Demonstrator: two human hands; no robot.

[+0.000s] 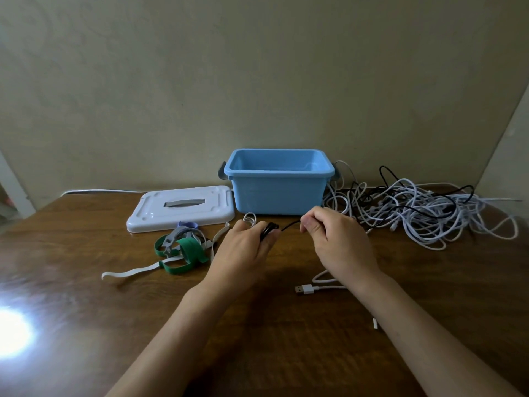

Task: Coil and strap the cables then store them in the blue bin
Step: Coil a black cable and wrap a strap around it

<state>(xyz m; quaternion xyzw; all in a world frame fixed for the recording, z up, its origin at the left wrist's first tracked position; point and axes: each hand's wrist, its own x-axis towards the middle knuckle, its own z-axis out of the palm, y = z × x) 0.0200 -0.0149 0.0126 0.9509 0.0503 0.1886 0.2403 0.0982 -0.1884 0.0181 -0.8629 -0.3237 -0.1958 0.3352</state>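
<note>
Before one blue bin point(277, 193), left hand point(246, 247) grips one black cable coil point(267, 230); right hand point(335, 236) pinches its strand.

Plain home room, wooden table point(86, 325) against bare beige wall point(200, 81) (corner at right)

A brown wooden worktop point(86, 325) stands against a plain beige wall point(200, 81). A bright glare patch point(11, 333) shines at its left edge. A pale frame point(14, 190) shows far left.
</note>
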